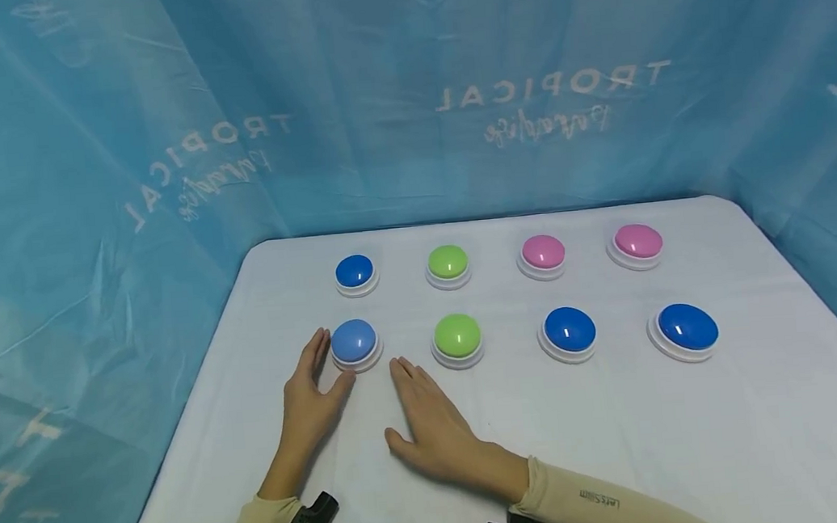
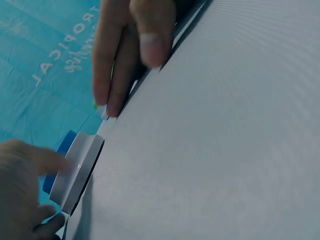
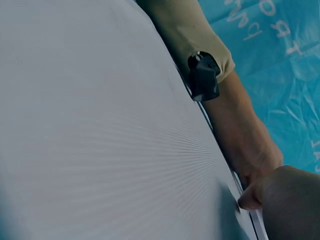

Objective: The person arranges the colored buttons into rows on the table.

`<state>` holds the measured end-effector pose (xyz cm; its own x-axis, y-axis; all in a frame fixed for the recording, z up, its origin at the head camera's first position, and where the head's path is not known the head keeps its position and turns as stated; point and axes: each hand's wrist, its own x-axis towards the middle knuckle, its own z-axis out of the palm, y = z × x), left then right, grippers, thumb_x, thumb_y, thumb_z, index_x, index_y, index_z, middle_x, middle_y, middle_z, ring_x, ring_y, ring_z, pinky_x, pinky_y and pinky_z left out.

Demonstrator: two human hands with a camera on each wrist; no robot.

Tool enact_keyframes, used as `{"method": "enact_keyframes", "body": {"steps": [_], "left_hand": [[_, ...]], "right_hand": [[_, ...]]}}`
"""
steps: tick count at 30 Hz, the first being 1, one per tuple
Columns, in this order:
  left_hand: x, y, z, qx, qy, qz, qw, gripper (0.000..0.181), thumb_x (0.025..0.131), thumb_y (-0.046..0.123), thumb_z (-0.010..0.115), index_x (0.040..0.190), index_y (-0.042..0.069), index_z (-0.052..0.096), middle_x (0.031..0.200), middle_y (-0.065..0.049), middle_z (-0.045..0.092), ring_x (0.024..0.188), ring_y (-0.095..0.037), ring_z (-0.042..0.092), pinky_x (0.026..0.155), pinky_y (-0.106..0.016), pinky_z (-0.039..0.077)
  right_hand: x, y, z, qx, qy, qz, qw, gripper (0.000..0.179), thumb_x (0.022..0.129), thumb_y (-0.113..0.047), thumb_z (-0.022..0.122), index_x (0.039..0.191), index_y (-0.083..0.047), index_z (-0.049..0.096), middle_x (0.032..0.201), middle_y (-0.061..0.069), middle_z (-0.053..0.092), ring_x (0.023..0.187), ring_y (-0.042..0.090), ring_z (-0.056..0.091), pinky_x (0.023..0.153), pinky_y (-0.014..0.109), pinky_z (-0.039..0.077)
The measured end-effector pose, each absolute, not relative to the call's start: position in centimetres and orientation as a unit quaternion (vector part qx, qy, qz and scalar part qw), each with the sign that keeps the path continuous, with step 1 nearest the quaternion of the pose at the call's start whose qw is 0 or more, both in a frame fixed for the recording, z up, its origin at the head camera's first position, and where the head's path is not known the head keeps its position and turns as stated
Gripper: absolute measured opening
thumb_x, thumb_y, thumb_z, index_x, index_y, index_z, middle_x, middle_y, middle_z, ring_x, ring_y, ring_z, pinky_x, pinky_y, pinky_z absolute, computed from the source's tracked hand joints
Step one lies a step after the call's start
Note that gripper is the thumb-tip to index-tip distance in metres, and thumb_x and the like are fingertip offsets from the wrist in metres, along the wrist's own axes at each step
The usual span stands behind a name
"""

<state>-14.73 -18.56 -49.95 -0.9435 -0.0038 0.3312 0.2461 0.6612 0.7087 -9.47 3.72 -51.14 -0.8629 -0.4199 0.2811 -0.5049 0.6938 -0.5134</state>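
Note:
My left hand (image 1: 315,406) is at the near-left push button (image 1: 354,341), which has a lighter blue dome on a white round base. Its fingers are at the base's left side and the thumb by its front edge. In the left wrist view, the blurred thumb crosses in front of the white base (image 2: 77,170); whether it touches is unclear. My right hand (image 1: 433,426) lies flat with fingers extended, between that button and the near green button (image 1: 458,336), holding nothing. In the right wrist view, part of the right hand (image 3: 292,200) covers the lower right corner.
Behind stands a row with a blue button (image 1: 354,272), a green button (image 1: 448,263) and two pink buttons (image 1: 543,252). Two dark blue buttons (image 1: 570,329) sit at the near right. The white table (image 1: 621,442) is bordered by a blue printed curtain (image 1: 395,133).

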Motion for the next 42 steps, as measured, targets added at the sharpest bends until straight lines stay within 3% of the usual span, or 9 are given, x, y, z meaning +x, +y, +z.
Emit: {"method": "enact_keyframes", "body": {"steps": [5,10,14,17,20,25,32,37,42], "left_hand": [[-13.8,-18.7,-49.2,-0.108,-0.839,-0.453,0.282,0.077,0.09,0.016,0.081,0.159,0.014,0.047,0.161,-0.005,0.052,0.152,-0.026,0.046,0.127,-0.036,0.035],[-11.8,-14.8,-49.2,-0.243,-0.779,-0.474,0.331,0.068,0.091,0.015,0.077,0.152,-0.001,0.052,0.153,-0.019,0.058,0.148,-0.027,0.051,0.125,-0.027,0.036],[-9.7,-9.6,-49.3,-0.32,-0.76,-0.501,0.263,0.067,0.095,0.022,0.075,0.152,-0.005,0.051,0.152,-0.022,0.058,0.146,-0.03,0.053,0.125,-0.029,0.036],[-8.0,-5.5,-49.6,-0.338,-0.773,-0.515,0.154,0.069,0.1,0.023,0.07,0.158,-0.001,0.043,0.16,-0.019,0.051,0.15,-0.031,0.048,0.127,-0.032,0.033],[-7.1,-1.8,-49.8,-0.317,-0.804,-0.501,0.044,0.073,0.105,0.031,0.062,0.165,0.005,0.031,0.169,-0.014,0.039,0.155,-0.029,0.039,0.129,-0.039,0.032],[-9.8,1.8,-49.5,-0.245,-0.837,-0.488,0.01,0.075,0.107,0.043,0.055,0.166,0.006,0.028,0.171,-0.011,0.036,0.157,-0.029,0.037,0.127,-0.05,0.034],[-17.7,3.5,-48.1,-0.156,-0.836,-0.525,-0.026,0.078,0.109,0.057,0.042,0.167,0.007,0.028,0.172,-0.013,0.032,0.161,-0.032,0.027,0.132,-0.049,0.023],[-21.1,4.3,-46.7,-0.127,-0.842,-0.519,-0.071,0.08,0.109,0.056,0.036,0.168,0.004,0.02,0.175,-0.017,0.023,0.163,-0.041,0.014,0.134,-0.053,0.013],[-22.8,4.8,-46.2,-0.123,-0.853,-0.501,-0.08,0.078,0.111,0.05,0.036,0.168,0.001,0.017,0.175,-0.02,0.02,0.165,-0.035,0.011,0.135,-0.046,0.006]], "right_hand": [[-7.8,5.7,-51.2,0.239,-0.897,0.363,0.078,0.076,0.095,-0.024,0.069,0.161,-0.002,0.039,0.164,0.015,0.046,0.154,0.034,0.042,0.126,0.048,0.036],[-6.5,8.6,-50.9,0.26,-0.844,0.434,0.18,0.061,0.09,-0.005,0.073,0.148,-0.002,0.056,0.145,0.01,0.066,0.136,0.029,0.062,0.117,0.039,0.048],[-6.5,11.0,-49.3,0.29,-0.761,0.497,0.3,0.058,0.083,0.014,0.07,0.139,0.005,0.061,0.13,0.015,0.074,0.124,0.028,0.071,0.116,0.03,0.048],[-7.1,13.4,-48.3,0.269,-0.727,0.508,0.375,0.057,0.079,0.02,0.066,0.136,0.012,0.062,0.128,0.023,0.073,0.126,0.029,0.07,0.118,0.031,0.046],[-8.5,16.6,-48.1,0.187,-0.74,0.505,0.404,0.065,0.082,0.019,0.065,0.145,0.009,0.055,0.138,0.024,0.068,0.139,0.029,0.06,0.125,0.033,0.038],[-12.6,21.3,-48.2,0.052,-0.795,0.523,0.303,0.072,0.098,0.0,0.063,0.164,-0.014,0.037,0.159,0.012,0.054,0.156,0.029,0.04,0.133,0.048,0.022],[-17.2,23.5,-48.4,0.006,-0.846,0.529,0.071,0.076,0.105,-0.03,0.053,0.17,-0.012,0.018,0.174,0.012,0.027,0.164,0.033,0.015,0.132,0.061,0.009],[-19.8,23.1,-48.5,0.021,-0.867,0.496,0.031,0.088,0.101,-0.036,0.055,0.171,-0.017,0.006,0.177,0.009,0.019,0.165,0.034,0.008,0.132,0.063,0.007],[-20.9,22.6,-48.7,0.024,-0.877,0.48,0.027,0.094,0.098,-0.036,0.059,0.171,-0.017,0.004,0.177,0.009,0.017,0.165,0.033,0.011,0.133,0.059,0.011]]}}
